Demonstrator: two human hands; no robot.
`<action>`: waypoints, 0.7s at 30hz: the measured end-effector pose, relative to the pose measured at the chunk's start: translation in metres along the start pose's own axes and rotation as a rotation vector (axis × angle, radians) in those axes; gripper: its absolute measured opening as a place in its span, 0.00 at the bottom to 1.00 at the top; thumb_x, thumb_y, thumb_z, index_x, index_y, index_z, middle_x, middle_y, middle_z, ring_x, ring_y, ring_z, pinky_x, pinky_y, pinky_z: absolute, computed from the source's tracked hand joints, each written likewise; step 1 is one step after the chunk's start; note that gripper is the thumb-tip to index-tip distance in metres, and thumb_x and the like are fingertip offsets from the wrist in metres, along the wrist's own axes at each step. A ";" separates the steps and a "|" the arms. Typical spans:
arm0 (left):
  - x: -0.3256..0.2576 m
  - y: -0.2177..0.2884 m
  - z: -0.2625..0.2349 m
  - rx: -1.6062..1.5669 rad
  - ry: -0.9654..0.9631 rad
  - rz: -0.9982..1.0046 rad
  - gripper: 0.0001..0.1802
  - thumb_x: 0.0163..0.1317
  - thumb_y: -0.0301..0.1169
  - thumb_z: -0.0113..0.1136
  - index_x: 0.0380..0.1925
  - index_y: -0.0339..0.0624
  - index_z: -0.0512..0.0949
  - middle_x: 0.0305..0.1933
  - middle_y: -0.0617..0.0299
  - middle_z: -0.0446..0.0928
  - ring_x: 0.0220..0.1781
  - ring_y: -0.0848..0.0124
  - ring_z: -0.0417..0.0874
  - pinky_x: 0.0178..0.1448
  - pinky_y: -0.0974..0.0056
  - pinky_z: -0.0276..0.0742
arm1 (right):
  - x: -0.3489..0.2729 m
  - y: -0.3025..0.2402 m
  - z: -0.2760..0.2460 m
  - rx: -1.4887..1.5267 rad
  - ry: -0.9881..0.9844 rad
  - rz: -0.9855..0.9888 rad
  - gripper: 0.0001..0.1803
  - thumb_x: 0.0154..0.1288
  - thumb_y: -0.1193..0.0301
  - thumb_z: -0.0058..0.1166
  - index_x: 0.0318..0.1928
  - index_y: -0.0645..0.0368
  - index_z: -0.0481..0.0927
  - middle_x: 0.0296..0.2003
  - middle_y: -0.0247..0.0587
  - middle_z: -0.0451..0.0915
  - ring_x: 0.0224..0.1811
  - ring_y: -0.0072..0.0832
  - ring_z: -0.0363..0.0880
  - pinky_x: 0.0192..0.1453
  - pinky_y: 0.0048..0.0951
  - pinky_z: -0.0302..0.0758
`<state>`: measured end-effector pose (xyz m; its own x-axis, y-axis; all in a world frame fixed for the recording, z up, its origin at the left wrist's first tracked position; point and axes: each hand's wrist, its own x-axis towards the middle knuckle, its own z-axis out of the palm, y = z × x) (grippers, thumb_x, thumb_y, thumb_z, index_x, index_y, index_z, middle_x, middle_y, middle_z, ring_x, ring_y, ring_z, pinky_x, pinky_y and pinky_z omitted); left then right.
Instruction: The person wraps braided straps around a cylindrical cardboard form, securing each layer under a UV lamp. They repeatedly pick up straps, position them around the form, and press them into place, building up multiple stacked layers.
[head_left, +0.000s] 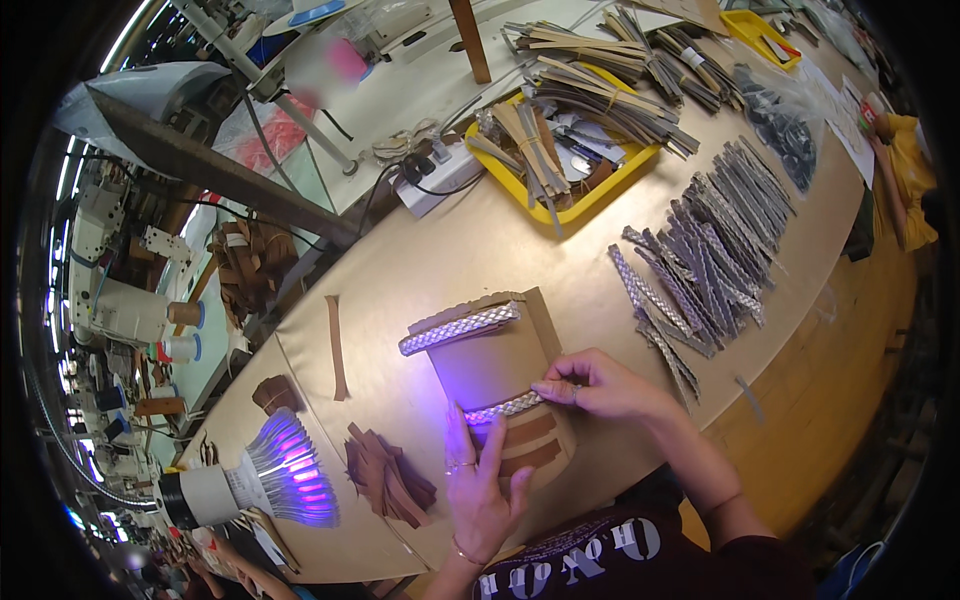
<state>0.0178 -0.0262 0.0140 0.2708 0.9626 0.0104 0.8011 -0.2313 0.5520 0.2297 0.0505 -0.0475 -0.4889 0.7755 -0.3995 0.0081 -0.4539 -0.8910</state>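
Observation:
A tan cardboard piece [485, 365] lies in front of me, bearing brown strips [528, 455] on its near part. Across its middle runs a silvery braided strip [500, 409]. My right hand [600, 385] pinches the right end of that strip between thumb and fingers. Spread fingers of my left hand [480, 490] rest on the cardboard, with fingertips at the strip's left end. A second braided strap [460, 328] lies over the far edge of the cardboard, touched by neither hand.
A lamp [285, 475] casts violet light from the left. Brown strips [385, 475] lie beside the cardboard. Many braided straps [700, 260] are spread at the right. Behind stands a yellow tray [590, 208] with bundled strips. Sewing machines [120, 300] line the far left.

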 end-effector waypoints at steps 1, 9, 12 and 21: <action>0.001 0.001 -0.002 0.023 -0.031 0.014 0.33 0.63 0.42 0.61 0.67 0.46 0.68 0.75 0.29 0.47 0.74 0.35 0.57 0.72 0.46 0.60 | 0.001 0.000 -0.001 0.000 -0.007 0.020 0.17 0.70 0.59 0.59 0.33 0.60 0.81 0.25 0.22 0.75 0.29 0.12 0.67 0.33 0.20 0.64; 0.013 0.019 -0.018 0.348 -0.267 0.019 0.37 0.60 0.55 0.61 0.68 0.60 0.68 0.71 0.20 0.47 0.74 0.32 0.53 0.74 0.40 0.54 | 0.003 -0.001 -0.002 -0.028 0.033 -0.026 0.19 0.67 0.58 0.62 0.30 0.62 0.82 0.21 0.26 0.75 0.26 0.13 0.68 0.30 0.23 0.66; 0.016 0.024 -0.019 0.344 -0.277 0.011 0.38 0.57 0.49 0.66 0.68 0.57 0.69 0.71 0.19 0.45 0.74 0.31 0.51 0.75 0.42 0.52 | 0.002 0.003 -0.002 -0.022 0.035 -0.035 0.18 0.67 0.58 0.64 0.31 0.63 0.82 0.22 0.28 0.76 0.26 0.14 0.68 0.30 0.23 0.67; 0.017 0.028 -0.018 0.398 -0.256 0.006 0.35 0.62 0.57 0.58 0.67 0.57 0.70 0.69 0.18 0.49 0.73 0.31 0.54 0.72 0.40 0.58 | 0.000 0.014 0.006 -0.015 0.188 -0.111 0.18 0.68 0.59 0.62 0.32 0.63 0.82 0.23 0.30 0.77 0.27 0.15 0.69 0.33 0.24 0.69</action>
<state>0.0352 -0.0139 0.0444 0.3586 0.9069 -0.2214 0.9281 -0.3207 0.1894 0.2244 0.0415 -0.0587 -0.3159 0.8891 -0.3311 -0.0232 -0.3561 -0.9342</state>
